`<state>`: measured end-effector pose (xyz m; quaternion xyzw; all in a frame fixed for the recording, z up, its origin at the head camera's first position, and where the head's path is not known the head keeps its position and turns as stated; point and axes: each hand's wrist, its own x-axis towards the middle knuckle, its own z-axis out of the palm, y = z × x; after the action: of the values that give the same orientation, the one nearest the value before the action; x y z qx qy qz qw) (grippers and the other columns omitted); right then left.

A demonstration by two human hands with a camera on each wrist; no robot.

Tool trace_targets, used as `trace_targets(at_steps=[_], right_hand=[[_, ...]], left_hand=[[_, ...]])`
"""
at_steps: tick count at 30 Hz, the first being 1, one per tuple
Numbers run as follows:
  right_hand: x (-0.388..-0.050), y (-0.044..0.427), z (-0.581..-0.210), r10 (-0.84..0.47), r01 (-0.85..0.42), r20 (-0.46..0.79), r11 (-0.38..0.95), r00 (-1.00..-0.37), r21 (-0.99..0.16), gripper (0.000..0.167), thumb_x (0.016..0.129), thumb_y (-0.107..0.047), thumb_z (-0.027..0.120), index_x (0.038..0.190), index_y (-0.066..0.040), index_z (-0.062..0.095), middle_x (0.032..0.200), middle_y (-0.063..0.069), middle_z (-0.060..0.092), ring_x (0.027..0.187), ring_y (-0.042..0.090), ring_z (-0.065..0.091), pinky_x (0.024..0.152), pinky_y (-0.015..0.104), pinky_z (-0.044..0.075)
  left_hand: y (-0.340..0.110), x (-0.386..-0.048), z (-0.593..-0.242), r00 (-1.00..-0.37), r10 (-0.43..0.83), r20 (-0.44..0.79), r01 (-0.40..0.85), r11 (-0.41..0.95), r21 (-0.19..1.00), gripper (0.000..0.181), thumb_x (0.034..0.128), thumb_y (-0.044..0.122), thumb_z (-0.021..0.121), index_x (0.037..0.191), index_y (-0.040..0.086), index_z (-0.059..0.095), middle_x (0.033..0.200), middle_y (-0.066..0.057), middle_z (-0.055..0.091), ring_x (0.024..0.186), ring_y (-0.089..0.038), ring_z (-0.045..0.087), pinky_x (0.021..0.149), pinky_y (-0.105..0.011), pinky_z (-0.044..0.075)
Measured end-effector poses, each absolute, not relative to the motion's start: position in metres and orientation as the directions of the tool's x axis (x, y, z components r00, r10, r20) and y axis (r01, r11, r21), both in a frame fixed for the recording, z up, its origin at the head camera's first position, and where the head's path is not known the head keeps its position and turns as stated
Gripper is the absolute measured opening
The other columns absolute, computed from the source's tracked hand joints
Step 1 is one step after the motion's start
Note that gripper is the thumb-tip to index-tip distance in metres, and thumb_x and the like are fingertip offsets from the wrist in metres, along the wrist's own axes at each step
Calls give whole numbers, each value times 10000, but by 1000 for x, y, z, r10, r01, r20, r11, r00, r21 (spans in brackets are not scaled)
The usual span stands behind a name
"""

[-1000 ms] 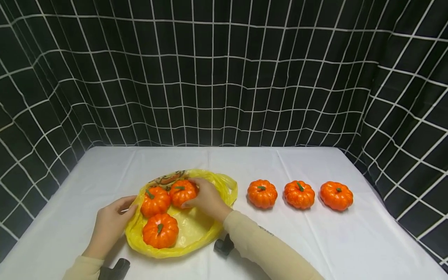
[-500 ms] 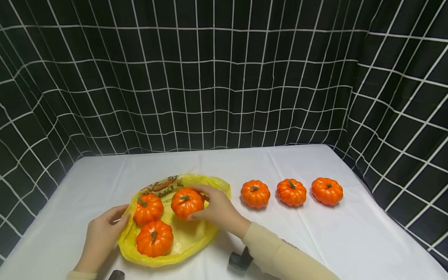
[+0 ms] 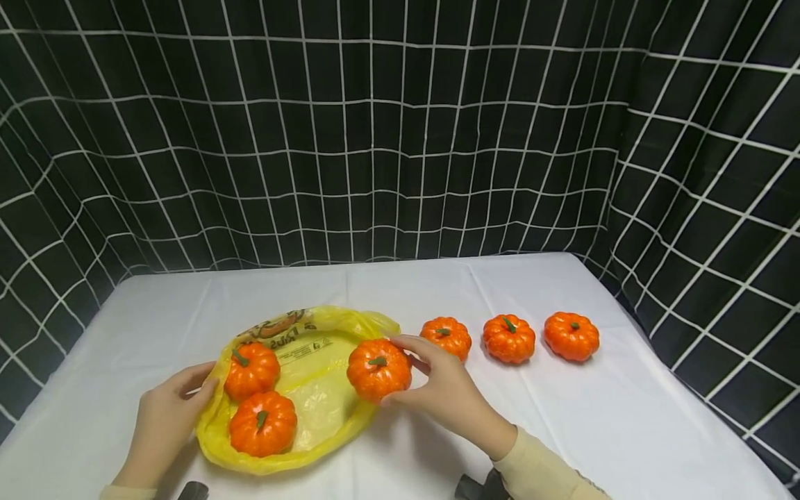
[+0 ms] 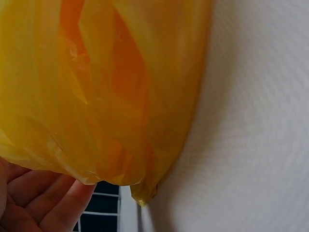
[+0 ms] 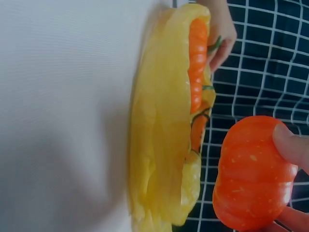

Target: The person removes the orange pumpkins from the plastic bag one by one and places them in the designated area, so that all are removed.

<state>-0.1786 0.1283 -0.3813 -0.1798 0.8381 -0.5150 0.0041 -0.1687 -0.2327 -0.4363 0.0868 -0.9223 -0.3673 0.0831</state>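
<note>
A small orange pumpkin with a green stem [image 3: 378,370] is held between the thumb and fingers of my right hand [image 3: 446,385], raised over the right rim of a yellow plastic bag [image 3: 321,417]. The right wrist view shows that pumpkin [image 5: 253,174] apart from the bag. Inside the open bag, two more pumpkins, a rear one [image 3: 253,371] and a front one [image 3: 263,423], sit against its left side. My left hand [image 3: 165,420] pinches the bag's left edge. In the left wrist view, the bag [image 4: 106,96] partly hides the fingers [image 4: 65,205].
Three more pumpkins, a left one [image 3: 446,337], a middle one [image 3: 509,339] and a right one [image 3: 571,337], stand in a row to the right of the bag. A white cloth [image 3: 550,430] covers the table. Black curtains with white grid lines [image 3: 387,139] enclose the back and sides.
My right hand has lifted the pumpkin from among the others in the bag and carried it right, to the bag's right rim. The left hand keeps its place at the bag's left edge.
</note>
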Motion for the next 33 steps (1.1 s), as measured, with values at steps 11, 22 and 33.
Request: trace_targets(at_steps=[11, 22, 33], right_hand=[[-159, 164, -384, -256, -276, 170, 464, -951, -842, 733, 680, -105, 902, 1339, -29, 589, 1382, 131, 608, 1261, 314, 588, 1077, 408, 488], [-150, 190, -387, -210, -224, 129, 532, -969, -816, 736, 685, -137, 903, 1340, -25, 587, 1385, 149, 605, 1322, 339, 545, 1055, 408, 499], [-148, 213, -400, -181, -193, 104, 590, -978, -784, 755, 676, -155, 911, 1340, -8, 582, 1379, 174, 605, 1313, 361, 543, 1027, 401, 519]], left_hand=[[-232, -169, -438, -966, -232, 116, -88, 715, 693, 368, 985, 185, 603, 1303, 0, 621, 1327, -226, 625, 1182, -426, 631, 948, -489, 561], [-233, -167, -436, -962, -216, 169, -41, 723, 689, 345, 976, 165, 614, 1277, -2, 640, 1285, -224, 652, 1137, -416, 661, 913, -465, 575], [-233, -167, -437, -958, -213, 193, -18, 714, 700, 340, 976, 173, 617, 1266, -1, 649, 1264, -219, 667, 1124, -413, 669, 892, -454, 586]])
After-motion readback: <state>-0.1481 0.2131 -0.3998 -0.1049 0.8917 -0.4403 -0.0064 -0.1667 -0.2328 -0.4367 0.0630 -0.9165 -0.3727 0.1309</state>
